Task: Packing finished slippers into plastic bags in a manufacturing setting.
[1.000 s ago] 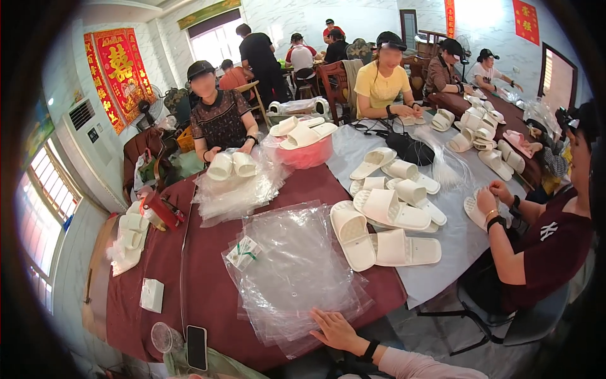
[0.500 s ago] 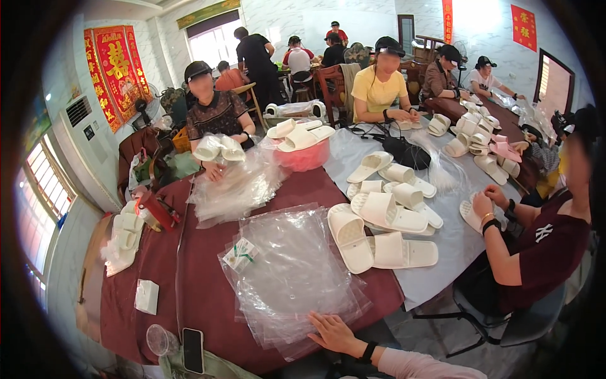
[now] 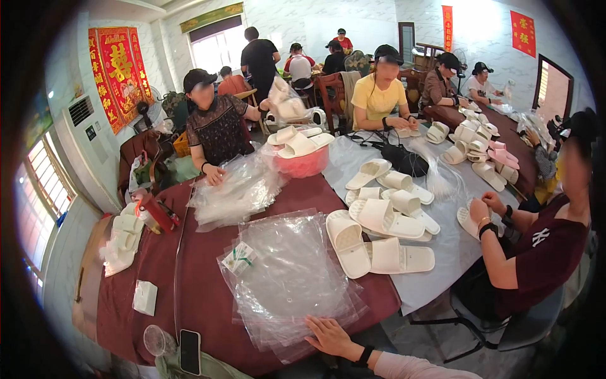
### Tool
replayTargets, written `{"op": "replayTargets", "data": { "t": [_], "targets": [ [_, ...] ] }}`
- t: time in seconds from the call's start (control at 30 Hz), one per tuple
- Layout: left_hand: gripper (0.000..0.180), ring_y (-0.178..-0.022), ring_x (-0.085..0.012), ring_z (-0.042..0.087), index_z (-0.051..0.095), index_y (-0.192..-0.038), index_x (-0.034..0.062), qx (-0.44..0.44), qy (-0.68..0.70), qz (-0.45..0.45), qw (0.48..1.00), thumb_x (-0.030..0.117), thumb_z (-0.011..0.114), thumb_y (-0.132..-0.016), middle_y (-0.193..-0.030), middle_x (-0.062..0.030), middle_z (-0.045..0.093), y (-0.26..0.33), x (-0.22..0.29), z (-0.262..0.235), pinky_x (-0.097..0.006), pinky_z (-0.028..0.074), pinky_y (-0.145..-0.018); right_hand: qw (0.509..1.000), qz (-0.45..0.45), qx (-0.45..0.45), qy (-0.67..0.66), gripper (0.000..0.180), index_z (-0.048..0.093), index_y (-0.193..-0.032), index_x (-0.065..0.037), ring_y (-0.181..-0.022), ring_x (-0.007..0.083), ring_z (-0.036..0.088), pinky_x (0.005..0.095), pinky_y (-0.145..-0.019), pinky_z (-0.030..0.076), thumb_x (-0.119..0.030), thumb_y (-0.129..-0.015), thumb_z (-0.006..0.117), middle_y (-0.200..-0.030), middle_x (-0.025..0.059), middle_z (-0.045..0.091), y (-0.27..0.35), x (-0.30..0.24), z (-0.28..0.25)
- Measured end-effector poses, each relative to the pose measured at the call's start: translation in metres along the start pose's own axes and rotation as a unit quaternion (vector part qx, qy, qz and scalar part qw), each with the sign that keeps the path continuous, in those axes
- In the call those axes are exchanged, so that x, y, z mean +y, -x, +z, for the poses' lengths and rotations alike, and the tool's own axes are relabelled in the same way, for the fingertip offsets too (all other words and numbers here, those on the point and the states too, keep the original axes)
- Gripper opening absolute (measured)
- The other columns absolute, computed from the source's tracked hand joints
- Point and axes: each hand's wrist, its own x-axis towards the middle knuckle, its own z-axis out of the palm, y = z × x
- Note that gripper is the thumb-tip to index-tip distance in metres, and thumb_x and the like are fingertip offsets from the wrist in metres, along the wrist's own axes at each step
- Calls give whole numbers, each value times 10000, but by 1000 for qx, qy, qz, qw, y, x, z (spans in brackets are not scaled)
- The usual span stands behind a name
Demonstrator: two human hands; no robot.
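My right hand (image 3: 330, 335) rests palm down at the table's near edge, its fingers stretched over the corner of a stack of clear plastic bags (image 3: 290, 278). A black band circles the wrist below a pale pink sleeve. On the stack's left side lies a small white card with green marks (image 3: 238, 258). Just beyond the bags, to the right, a white slipper (image 3: 401, 255) lies beside another one that stands tilted (image 3: 346, 243); several more are piled behind them. My left hand is out of view.
A phone (image 3: 190, 351), a clear plastic cup (image 3: 159, 340) and a white box (image 3: 145, 297) lie at the near left. Across the table a person (image 3: 214, 120) has one hand on more clear bags (image 3: 233, 189). A pink tub (image 3: 302, 163) bears slippers. Another person (image 3: 536, 246) sits close on the right.
The person across has swung a pair of white slippers, seen now in a clear bag, away from the bag pile toward the right and up behind the pink tub. My right hand has barely moved.
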Motion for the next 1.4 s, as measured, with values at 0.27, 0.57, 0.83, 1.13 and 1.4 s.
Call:
{"op": "replayTargets", "data": {
  "t": [0.27,0.57,0.83,1.13,1.4],
  "targets": [
    [197,-940,-372,571,604,-1012,38,25,32,139,989,164,581,-863,-971,-168,625,-56,92,-11,-426,465,-815,1000,16,-12,3,527,431,-1304,-9,-1080,260,537,378,-921,405,-330,-906,558,-1280,135,525,5,-2,5],
    [426,-1110,-416,502,510,-1238,5,-79,58,324,941,174,589,-856,-1252,-258,509,-122,176,117,-497,372,-968,999,22,11,-25,514,427,-1306,-10,-1082,247,534,371,-924,408,-312,-909,550,-1267,123,531,0,-2,5],
    [295,-1006,-335,512,616,-1028,89,165,115,326,924,204,652,-758,-1090,-132,553,-137,211,175,-433,392,-858,999,39,-14,1,509,441,-1307,-24,-1092,231,527,367,-942,394,-297,-894,560,-1255,101,538,2,-1,5],
    [233,-933,-294,538,620,-968,95,167,142,302,928,210,648,-768,-978,-93,564,-135,214,170,-428,403,-801,997,60,-32,-24,516,429,-1321,-50,-1115,250,513,385,-943,379,-288,-887,574,-1288,97,514,4,0,8],
    [223,-930,-294,536,623,-963,103,166,160,298,926,214,643,-771,-980,-87,564,-135,213,170,-433,400,-807,991,72,16,-110,477,483,-1259,-41,-1070,287,526,398,-911,401,-192,-828,625,-1237,134,539,4,-1,-2]
  ]
}}
